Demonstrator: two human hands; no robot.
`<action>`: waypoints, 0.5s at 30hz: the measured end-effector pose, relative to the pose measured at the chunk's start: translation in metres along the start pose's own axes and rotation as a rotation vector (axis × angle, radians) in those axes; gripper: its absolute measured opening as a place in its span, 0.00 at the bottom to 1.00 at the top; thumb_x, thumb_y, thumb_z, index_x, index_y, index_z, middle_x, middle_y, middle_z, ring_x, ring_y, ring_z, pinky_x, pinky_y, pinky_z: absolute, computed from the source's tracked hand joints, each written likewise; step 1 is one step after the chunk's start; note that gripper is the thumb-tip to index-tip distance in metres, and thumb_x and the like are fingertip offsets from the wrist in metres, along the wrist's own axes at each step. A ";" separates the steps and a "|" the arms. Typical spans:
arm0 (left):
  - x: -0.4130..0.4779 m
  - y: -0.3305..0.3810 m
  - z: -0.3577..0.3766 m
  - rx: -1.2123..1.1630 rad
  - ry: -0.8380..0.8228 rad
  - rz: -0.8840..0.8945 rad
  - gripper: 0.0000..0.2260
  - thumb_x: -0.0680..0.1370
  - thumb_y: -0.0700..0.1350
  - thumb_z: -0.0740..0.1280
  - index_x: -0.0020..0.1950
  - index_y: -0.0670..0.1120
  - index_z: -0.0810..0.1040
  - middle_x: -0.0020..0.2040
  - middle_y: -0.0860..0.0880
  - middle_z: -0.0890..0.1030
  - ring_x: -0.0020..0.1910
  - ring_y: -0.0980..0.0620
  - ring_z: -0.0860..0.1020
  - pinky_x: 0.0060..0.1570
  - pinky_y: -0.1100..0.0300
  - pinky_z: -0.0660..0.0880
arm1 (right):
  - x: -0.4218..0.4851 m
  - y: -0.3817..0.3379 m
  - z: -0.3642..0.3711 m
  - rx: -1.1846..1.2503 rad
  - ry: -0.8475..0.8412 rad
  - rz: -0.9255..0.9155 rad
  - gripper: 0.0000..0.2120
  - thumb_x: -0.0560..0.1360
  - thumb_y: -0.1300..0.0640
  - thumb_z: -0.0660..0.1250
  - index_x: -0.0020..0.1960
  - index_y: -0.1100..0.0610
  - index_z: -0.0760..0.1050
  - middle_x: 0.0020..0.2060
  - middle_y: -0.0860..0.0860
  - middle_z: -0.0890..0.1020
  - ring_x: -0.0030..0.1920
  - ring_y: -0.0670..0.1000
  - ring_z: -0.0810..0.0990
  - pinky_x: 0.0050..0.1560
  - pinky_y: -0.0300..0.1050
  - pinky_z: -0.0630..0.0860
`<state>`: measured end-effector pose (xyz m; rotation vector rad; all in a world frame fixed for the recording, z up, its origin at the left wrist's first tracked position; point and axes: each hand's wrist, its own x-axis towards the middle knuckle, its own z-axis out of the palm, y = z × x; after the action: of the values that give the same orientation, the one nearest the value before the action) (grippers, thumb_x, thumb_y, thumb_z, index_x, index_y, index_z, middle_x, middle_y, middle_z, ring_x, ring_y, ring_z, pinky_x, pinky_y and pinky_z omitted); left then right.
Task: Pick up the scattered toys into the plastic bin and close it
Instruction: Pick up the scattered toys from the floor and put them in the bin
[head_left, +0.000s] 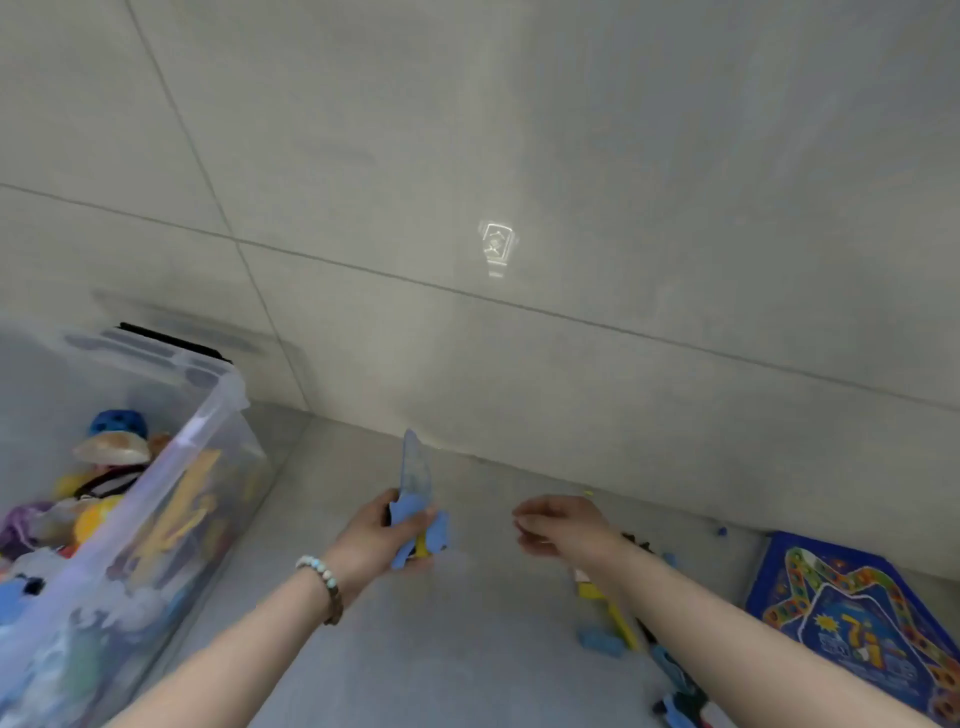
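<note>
- Left hand (371, 538): fingers are clasping a blue toy (414, 488), holding it above the floor just right of the plastic bin (205, 441).
- Right hand (563, 525): fingers are hanging loosely curled, apparently gripping nothing.
- Plastic bin: standing open, holding many toys.
- Step, as judged: carrying one toy binward.
- Next move is calling for a leftward swing over the rim, then release; yellow and blue pieces (608, 621) and a game board (852, 623) are waiting on the floor.

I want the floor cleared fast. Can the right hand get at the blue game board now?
Probably yes: the right hand looks empty, and the blue game board lies uncovered on the floor to its right.
</note>
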<state>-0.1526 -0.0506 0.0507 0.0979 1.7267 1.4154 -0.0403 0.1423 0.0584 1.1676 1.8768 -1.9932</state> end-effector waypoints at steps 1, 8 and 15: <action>-0.012 0.014 -0.015 -0.005 0.020 0.022 0.11 0.77 0.42 0.66 0.57 0.39 0.73 0.50 0.39 0.81 0.45 0.46 0.82 0.38 0.58 0.81 | -0.010 -0.024 0.010 0.019 -0.035 -0.024 0.10 0.76 0.70 0.62 0.40 0.58 0.75 0.33 0.52 0.79 0.26 0.43 0.79 0.31 0.33 0.78; -0.126 0.091 -0.146 0.024 0.151 0.184 0.08 0.79 0.42 0.62 0.46 0.37 0.76 0.34 0.43 0.80 0.30 0.53 0.79 0.31 0.62 0.77 | -0.077 -0.136 0.167 0.103 -0.333 -0.091 0.10 0.74 0.73 0.64 0.39 0.61 0.76 0.24 0.49 0.80 0.24 0.43 0.79 0.32 0.33 0.78; -0.196 0.042 -0.270 -0.145 0.330 0.030 0.13 0.79 0.45 0.62 0.57 0.36 0.73 0.45 0.40 0.82 0.44 0.46 0.81 0.44 0.56 0.81 | -0.102 -0.128 0.319 0.049 -0.418 -0.024 0.10 0.72 0.71 0.66 0.52 0.63 0.76 0.40 0.56 0.80 0.43 0.52 0.80 0.44 0.35 0.78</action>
<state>-0.2275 -0.3488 0.1872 -0.1999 1.8829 1.6454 -0.1811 -0.1602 0.1909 0.6689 1.6433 -2.1031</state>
